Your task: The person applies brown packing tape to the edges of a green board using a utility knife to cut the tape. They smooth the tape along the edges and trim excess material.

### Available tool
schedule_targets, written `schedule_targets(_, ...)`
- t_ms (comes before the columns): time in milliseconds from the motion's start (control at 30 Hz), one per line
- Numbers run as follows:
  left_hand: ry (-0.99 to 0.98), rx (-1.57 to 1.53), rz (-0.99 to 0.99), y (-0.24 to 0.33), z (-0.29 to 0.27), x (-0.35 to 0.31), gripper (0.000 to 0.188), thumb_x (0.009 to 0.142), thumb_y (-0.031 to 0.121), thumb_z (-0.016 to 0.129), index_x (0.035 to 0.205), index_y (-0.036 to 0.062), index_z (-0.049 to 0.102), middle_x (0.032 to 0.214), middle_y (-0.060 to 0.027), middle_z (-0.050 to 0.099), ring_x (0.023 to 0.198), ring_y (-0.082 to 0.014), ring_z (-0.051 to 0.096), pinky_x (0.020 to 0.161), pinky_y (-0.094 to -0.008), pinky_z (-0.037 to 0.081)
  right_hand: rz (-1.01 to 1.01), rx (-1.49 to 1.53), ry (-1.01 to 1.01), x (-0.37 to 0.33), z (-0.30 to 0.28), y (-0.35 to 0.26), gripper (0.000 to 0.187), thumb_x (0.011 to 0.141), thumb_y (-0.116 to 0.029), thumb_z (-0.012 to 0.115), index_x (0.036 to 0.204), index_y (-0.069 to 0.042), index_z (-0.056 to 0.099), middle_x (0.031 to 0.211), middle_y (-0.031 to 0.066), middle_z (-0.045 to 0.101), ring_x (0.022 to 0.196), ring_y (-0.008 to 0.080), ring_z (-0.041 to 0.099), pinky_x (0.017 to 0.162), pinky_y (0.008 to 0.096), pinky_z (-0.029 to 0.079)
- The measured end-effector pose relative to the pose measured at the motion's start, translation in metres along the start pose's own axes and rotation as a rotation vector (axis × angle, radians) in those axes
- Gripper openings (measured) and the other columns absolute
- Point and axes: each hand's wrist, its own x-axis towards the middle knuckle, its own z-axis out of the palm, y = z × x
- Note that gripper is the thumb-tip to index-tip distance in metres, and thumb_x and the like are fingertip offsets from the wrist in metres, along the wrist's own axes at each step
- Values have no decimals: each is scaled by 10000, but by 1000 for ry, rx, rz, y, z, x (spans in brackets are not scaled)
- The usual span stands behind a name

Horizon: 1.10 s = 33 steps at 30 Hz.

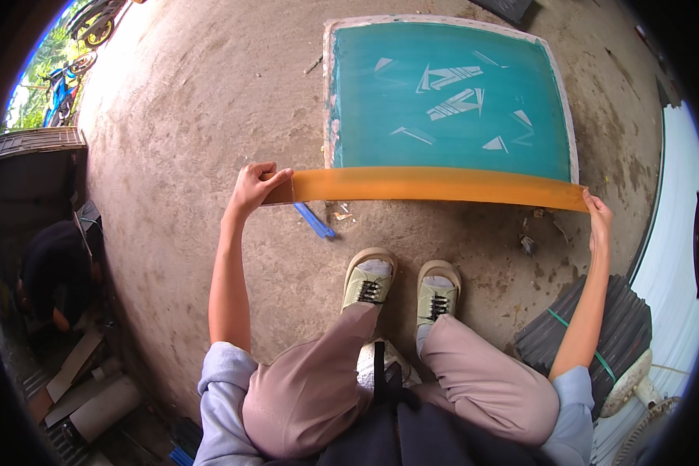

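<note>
A long strip of wide orange-brown tape [435,185] is stretched across between my two hands. My left hand [258,186] pinches its left end, where a darker brown piece shows, with thumb on top and fingers curled. On the far right, my right hand [597,213] pinches the other end between thumb and fingers. Just beyond the tape lies a screen-printing frame [365,101], its mesh teal with pale angular shapes and its border whitish and stained. The tape covers the frame's near edge from view; whether it touches it, I cannot tell.
A blue strip [314,220] lies on the concrete floor [186,155] below the tape, near small scraps. Dark ribbed sheets tied with green string [555,312] lean by my right arm. Long white sheets [679,233] run along the right. A person in dark clothes [58,264] crouches at left.
</note>
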Motion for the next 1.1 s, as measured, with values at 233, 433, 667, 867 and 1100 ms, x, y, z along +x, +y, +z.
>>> schedule_targets(233, -24, 6, -28, -4, 1, 0, 560, 768, 457, 677, 536, 48, 373, 502, 24, 271, 504, -56, 277, 444, -284, 220, 20, -11, -4, 0, 2, -2, 406, 798, -439, 660, 956, -66, 656, 974, 29, 630, 1055, 129, 481, 1026, 364, 220)
schedule_targets(433, -33, 8, -16, -4, 3, 3, 551, 766, 466, 674, 538, 47, 399, 497, 23, 288, 501, -50, 293, 441, -282, 224, 6, 8, -31, 1, -2, 0, 411, 796, -448, 659, 946, -66, 654, 975, 26, 629, 1050, 125, 480, 1026, 361, 216)
schedule_targets(667, -19, 24, -9, -7, 6, 3, 546, 757, 478, 672, 544, 37, 430, 488, 10, 317, 495, -58, 315, 441, -283, 255, 24, -23, -7, -1, 2, -3, 422, 791, -459, 661, 942, -65, 646, 988, 38, 627, 1053, 137, 482, 1032, 368, 211)
schedule_targets(867, -35, 20, -4, -14, 10, 7, 570, 747, 488, 674, 542, 31, 402, 488, 2, 307, 495, -67, 311, 441, -291, 253, 41, -28, -23, 1, 1, -1, 431, 786, -460, 666, 948, -61, 646, 991, 43, 627, 1078, 147, 475, 1045, 381, 195)
schedule_targets(1100, -53, -5, -7, -22, 18, 11, 576, 753, 486, 668, 545, 31, 383, 496, 2, 296, 500, -74, 303, 443, -298, 248, 22, -10, -40, 5, 0, 3, 429, 789, -467, 658, 929, -62, 651, 999, 47, 629, 1092, 148, 465, 1041, 389, 202)
